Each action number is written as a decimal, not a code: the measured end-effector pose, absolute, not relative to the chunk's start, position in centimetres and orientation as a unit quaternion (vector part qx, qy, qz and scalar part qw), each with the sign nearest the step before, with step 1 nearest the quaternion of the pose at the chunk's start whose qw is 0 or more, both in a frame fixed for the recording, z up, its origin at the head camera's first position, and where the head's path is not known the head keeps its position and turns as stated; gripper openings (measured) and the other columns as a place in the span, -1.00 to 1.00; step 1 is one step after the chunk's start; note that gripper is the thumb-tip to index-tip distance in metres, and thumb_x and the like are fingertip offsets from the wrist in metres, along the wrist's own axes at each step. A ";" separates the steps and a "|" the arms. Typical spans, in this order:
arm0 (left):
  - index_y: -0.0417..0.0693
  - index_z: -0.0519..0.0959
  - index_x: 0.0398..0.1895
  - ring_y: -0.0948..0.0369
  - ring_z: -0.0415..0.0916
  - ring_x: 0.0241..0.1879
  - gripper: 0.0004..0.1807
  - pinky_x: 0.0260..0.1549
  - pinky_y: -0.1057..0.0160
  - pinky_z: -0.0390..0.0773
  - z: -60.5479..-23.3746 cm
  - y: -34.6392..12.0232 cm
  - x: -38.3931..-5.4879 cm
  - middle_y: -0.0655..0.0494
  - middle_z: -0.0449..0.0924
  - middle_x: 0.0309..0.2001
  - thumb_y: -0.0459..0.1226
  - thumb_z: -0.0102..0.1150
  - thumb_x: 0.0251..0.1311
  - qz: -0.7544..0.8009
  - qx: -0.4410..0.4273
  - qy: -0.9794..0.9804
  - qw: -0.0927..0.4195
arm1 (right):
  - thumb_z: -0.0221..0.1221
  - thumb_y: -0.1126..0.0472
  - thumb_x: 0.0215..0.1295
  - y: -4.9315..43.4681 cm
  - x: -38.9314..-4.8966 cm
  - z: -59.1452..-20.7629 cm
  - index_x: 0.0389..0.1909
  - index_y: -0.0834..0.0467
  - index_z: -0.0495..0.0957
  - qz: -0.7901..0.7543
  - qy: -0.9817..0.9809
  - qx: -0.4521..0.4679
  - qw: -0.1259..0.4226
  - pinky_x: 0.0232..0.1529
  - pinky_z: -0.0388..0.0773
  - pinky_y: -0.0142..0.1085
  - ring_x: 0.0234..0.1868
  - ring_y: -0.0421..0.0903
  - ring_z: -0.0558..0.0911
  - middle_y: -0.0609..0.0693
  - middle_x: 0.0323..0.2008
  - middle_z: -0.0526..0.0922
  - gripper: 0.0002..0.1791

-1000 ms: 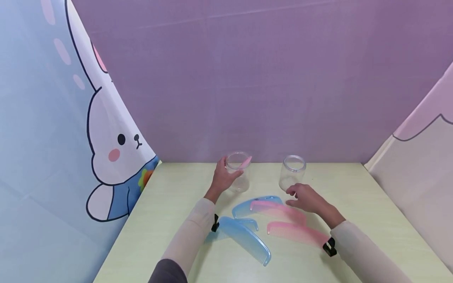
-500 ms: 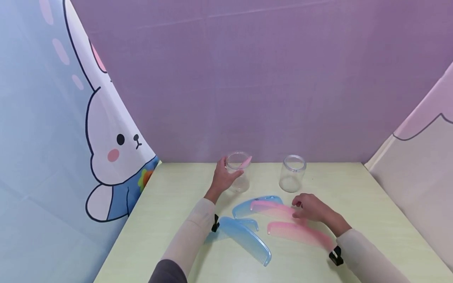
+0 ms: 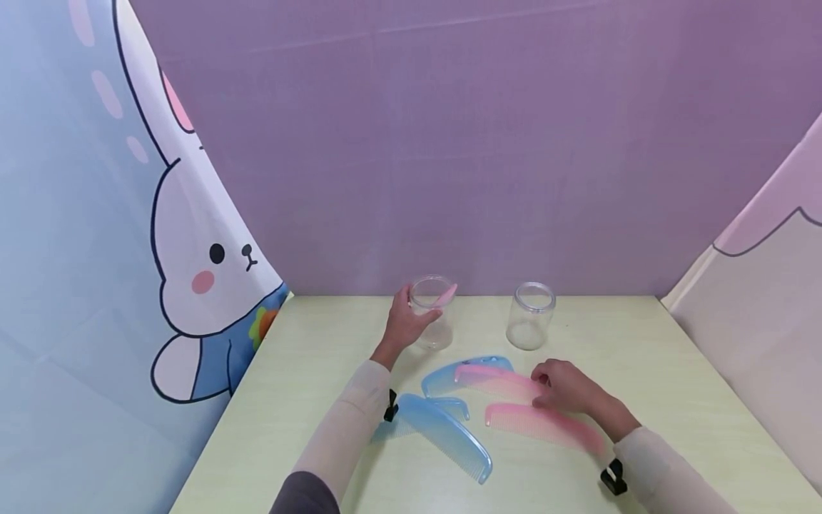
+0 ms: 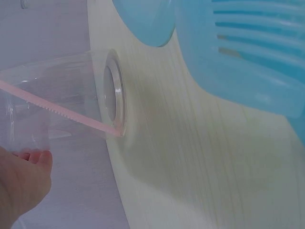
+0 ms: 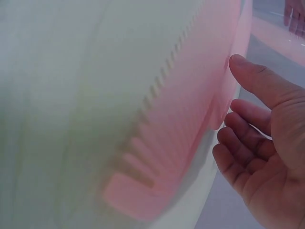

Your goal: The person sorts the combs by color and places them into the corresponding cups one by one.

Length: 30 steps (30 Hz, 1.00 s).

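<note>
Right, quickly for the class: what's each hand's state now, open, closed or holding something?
Left hand: holding a clear jar with a leaning pink comb inside.
Right hand: open, at the farther loose pink comb; contact cannot be told.

The person wore loose, off-white sleeves (image 3: 349,421) on both forearms, with dark grey fabric (image 3: 305,494) above the left one; black wrist fittings (image 3: 614,477) looked angular, though too small to make out well.

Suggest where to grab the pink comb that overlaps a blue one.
I'd pinch the pink comb by its spine near the right end, coming from the right. The spine is a solid arc on the far side, teeth face near, the left part overlaps the blue comb, and the right hand is at the right end.
</note>
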<state>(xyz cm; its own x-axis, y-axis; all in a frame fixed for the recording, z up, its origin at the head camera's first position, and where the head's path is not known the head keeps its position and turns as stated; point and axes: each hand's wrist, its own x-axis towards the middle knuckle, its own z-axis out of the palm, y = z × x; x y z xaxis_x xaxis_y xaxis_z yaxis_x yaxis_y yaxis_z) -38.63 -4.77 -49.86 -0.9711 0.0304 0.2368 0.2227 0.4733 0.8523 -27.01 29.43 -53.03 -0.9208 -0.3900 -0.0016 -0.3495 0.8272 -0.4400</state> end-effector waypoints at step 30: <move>-0.14 0.13 0.56 -0.06 0.32 0.43 0.05 0.41 -0.12 0.33 -50.2 -4.6 -38.8 -0.18 0.31 0.45 0.03 0.47 0.09 -0.502 -0.078 -0.856 0.094 | 0.46 0.16 0.01 30.1 -27.4 -54.7 -0.15 0.25 0.67 -0.198 0.957 -0.212 -0.024 -0.28 0.53 -0.30 -0.37 -0.24 0.46 -0.10 -0.38 0.58 -0.61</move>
